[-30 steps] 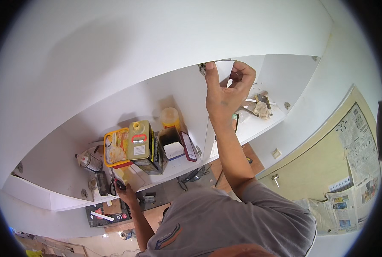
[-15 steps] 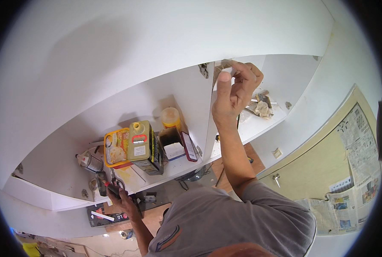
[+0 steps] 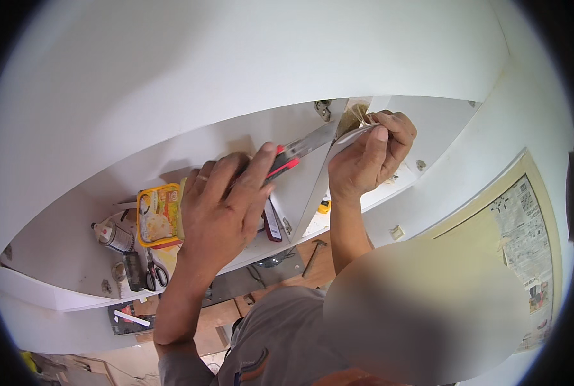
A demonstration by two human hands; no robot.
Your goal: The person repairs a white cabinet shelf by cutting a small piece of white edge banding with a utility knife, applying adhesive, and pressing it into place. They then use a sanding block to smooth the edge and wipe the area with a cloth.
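Up from the lower shelf came the left hand (image 3: 226,206), which half a second before had been down among the tools; its fingers (image 3: 261,168) were now wrapped around a red-handled knife (image 3: 303,151) whose blade reached toward the top corner of the white divider panel (image 3: 312,186). Right hand (image 3: 367,157) fingers pinched a thin white strip (image 3: 354,134) at that corner, just below a metal hinge (image 3: 323,109). With blade and fingers so close, a slip could likely nick them. Lower on the shelf (image 3: 62,257) stood a yellow-rimmed rectangular package (image 3: 157,215), a small labelled can (image 3: 112,235) and scissors (image 3: 155,273); newspaper sheets (image 3: 525,238) covered the right-hand wall panel.
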